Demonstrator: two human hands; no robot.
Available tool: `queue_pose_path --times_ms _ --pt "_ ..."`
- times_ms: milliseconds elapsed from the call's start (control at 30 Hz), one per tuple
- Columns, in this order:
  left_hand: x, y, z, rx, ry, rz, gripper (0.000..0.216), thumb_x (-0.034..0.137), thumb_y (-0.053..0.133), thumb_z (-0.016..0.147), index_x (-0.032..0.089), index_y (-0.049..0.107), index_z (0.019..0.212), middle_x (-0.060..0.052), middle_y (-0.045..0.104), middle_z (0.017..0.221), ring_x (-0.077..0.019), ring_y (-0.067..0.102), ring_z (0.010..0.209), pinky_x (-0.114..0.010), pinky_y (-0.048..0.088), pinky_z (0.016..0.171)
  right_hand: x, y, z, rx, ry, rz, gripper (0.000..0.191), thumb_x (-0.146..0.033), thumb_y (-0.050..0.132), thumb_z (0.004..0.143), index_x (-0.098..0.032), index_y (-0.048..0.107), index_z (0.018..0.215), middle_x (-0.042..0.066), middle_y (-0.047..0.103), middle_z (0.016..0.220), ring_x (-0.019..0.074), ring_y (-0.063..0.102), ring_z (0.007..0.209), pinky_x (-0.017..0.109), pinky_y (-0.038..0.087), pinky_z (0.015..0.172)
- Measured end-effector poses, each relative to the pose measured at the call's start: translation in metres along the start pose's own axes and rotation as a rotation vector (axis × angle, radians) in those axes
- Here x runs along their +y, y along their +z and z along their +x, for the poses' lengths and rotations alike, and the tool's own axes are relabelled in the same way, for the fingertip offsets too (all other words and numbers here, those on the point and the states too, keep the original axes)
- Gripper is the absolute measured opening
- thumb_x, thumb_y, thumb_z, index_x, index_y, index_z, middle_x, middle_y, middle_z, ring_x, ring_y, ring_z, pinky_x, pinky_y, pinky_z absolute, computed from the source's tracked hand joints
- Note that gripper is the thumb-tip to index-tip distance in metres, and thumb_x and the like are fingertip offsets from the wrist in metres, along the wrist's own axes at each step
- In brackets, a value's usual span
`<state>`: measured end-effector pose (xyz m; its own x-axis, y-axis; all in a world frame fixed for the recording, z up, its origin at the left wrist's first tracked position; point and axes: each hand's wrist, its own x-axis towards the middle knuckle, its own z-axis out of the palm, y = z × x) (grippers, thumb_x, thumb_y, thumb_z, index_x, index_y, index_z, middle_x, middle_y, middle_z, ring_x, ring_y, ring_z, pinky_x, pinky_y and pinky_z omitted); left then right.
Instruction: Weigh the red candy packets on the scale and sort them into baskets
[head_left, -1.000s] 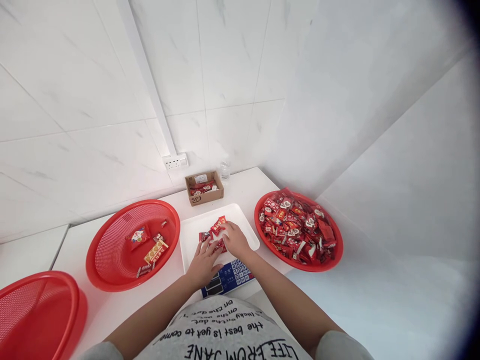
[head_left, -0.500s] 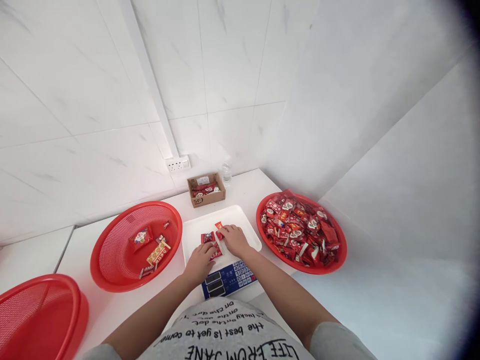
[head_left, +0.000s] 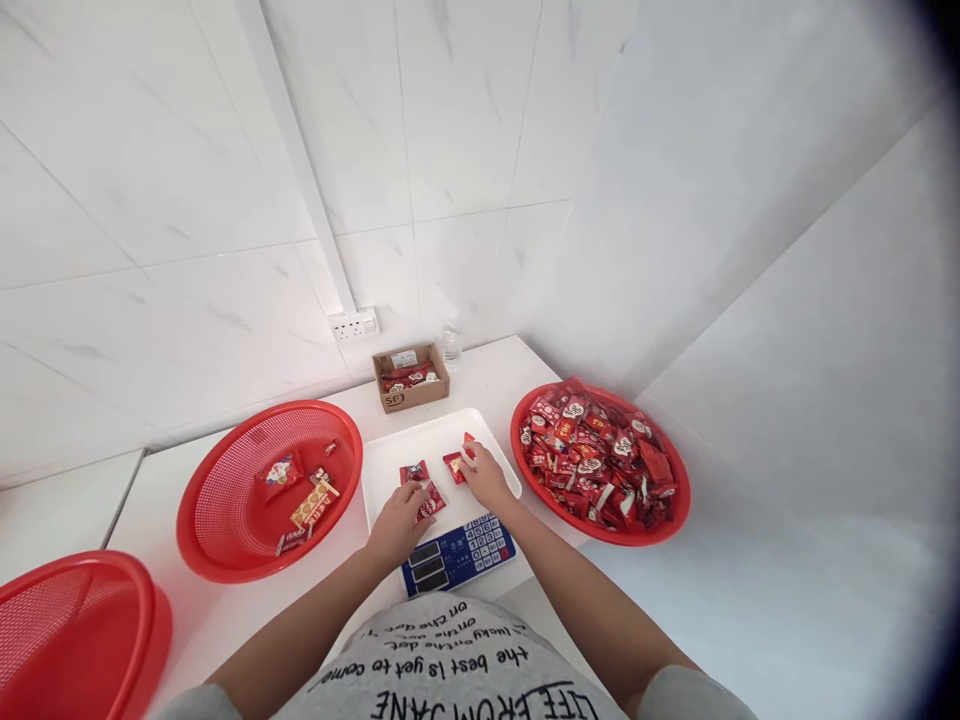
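Note:
On the white weighing tray [head_left: 386, 450] of a digital scale, my left hand [head_left: 397, 522] curls its fingers and thumb around the near edge of a red snack packet [head_left: 430, 503]. Another small red packet [head_left: 412, 472] lies just beyond those fingers. Farther right on the tray, my right hand [head_left: 486, 480] has its fingers closed at a red packet [head_left: 454, 466], partly covered by the fingertips. A bit of red wrapper [head_left: 469, 438] pokes out past the same fingers. The scale's blue keypad panel [head_left: 457, 556] sits below both hands.
A red basket [head_left: 517, 450] heaped with red packets stands at right. On the left, another red basket [head_left: 196, 540] holds a few packets, with more red baskets [head_left: 146, 640] nearer. A small cardboard box [head_left: 414, 397] of packets and a clear cup [head_left: 451, 342] are behind.
My right hand has moved right across the tray, and the red packets at its fingers have shifted with it, away from the left group. My left hand has drawn back slightly left.

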<state>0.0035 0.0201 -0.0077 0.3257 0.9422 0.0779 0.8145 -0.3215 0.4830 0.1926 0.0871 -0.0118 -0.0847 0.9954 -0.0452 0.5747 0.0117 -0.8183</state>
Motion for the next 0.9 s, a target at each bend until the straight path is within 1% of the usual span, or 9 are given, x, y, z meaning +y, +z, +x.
queue_pose_path --times_ms 200,367,467,567,667,733,800,867,900 --pt "0.000 -0.001 0.003 0.029 -0.027 -0.025 0.024 0.020 0.054 0.077 0.020 0.055 0.101 -0.007 0.051 0.113 -0.0211 0.051 0.105 -0.038 0.043 0.091 0.000 0.003 -0.010 -0.081 -0.084 -0.056 0.043 -0.011 0.047 0.073 -0.020 0.048 0.116 0.007 0.052 0.117 0.0172 0.050 0.105 0.032 0.038 0.091" --pt "0.005 -0.007 0.004 0.003 0.012 0.149 0.030 0.024 0.055 0.079 0.021 0.055 0.109 -0.008 0.054 0.113 -0.0252 0.048 0.108 -0.042 0.041 0.091 -0.009 0.001 -0.020 -0.078 -0.252 -0.226 0.035 -0.010 0.044 0.077 -0.021 0.053 0.109 0.006 0.058 0.108 0.0194 0.048 0.104 0.033 0.035 0.091" --pt "0.009 -0.008 0.002 -0.026 0.064 0.229 0.036 0.027 0.054 0.080 0.024 0.053 0.115 -0.007 0.055 0.113 -0.0255 0.048 0.109 -0.042 0.041 0.091 -0.013 0.001 -0.026 -0.112 -0.336 -0.251 0.033 -0.011 0.042 0.079 -0.020 0.054 0.109 0.007 0.058 0.108 0.0188 0.047 0.104 0.032 0.036 0.090" --pt "0.011 -0.006 0.002 -0.075 0.075 0.246 0.040 0.028 0.056 0.079 0.022 0.051 0.118 -0.007 0.056 0.112 -0.0247 0.048 0.108 -0.041 0.040 0.092 -0.013 0.003 -0.030 -0.157 -0.349 -0.243 0.034 -0.010 0.040 0.079 -0.019 0.054 0.109 0.008 0.056 0.111 0.0182 0.048 0.104 0.029 0.037 0.089" --pt "0.009 -0.004 0.006 -0.110 0.054 0.251 0.041 0.024 0.058 0.077 0.018 0.053 0.117 -0.009 0.056 0.113 -0.0252 0.049 0.108 -0.040 0.041 0.092 -0.012 0.004 -0.029 -0.165 -0.321 -0.247 0.034 -0.009 0.040 0.079 -0.019 0.054 0.108 0.007 0.056 0.110 0.0177 0.049 0.103 0.028 0.037 0.088" --pt "0.007 -0.004 0.008 -0.110 0.045 0.224 0.037 0.020 0.056 0.077 0.017 0.055 0.114 -0.009 0.057 0.112 -0.0247 0.051 0.105 -0.040 0.041 0.091 -0.012 0.004 -0.028 -0.168 -0.303 -0.240 0.034 -0.009 0.040 0.079 -0.020 0.054 0.107 0.006 0.057 0.109 0.0172 0.050 0.102 0.027 0.038 0.087" --pt "0.005 -0.005 0.010 -0.090 0.022 0.137 0.032 0.016 0.052 0.078 0.018 0.058 0.109 -0.009 0.059 0.109 -0.0236 0.053 0.103 -0.040 0.042 0.091 -0.012 0.003 -0.028 -0.163 -0.292 -0.215 0.032 -0.010 0.041 0.079 -0.021 0.054 0.106 0.006 0.057 0.108 0.0169 0.051 0.101 0.028 0.039 0.086" --pt "0.006 -0.008 0.010 -0.042 -0.055 -0.031 0.028 0.018 0.048 0.080 0.019 0.059 0.106 -0.008 0.060 0.107 -0.0226 0.053 0.103 -0.040 0.041 0.092 -0.012 0.004 -0.029 -0.127 -0.285 -0.161 0.029 -0.013 0.042 0.080 -0.021 0.054 0.105 0.006 0.058 0.107 0.0169 0.051 0.100 0.029 0.039 0.086" --pt "0.008 -0.009 0.010 -0.018 -0.127 -0.146 0.026 0.021 0.047 0.081 0.020 0.059 0.105 -0.008 0.061 0.106 -0.0220 0.054 0.102 -0.039 0.042 0.091 -0.012 0.004 -0.030 -0.101 -0.278 -0.121 0.026 -0.015 0.043 0.081 -0.020 0.054 0.104 0.007 0.058 0.106 0.0170 0.051 0.100 0.030 0.040 0.086"
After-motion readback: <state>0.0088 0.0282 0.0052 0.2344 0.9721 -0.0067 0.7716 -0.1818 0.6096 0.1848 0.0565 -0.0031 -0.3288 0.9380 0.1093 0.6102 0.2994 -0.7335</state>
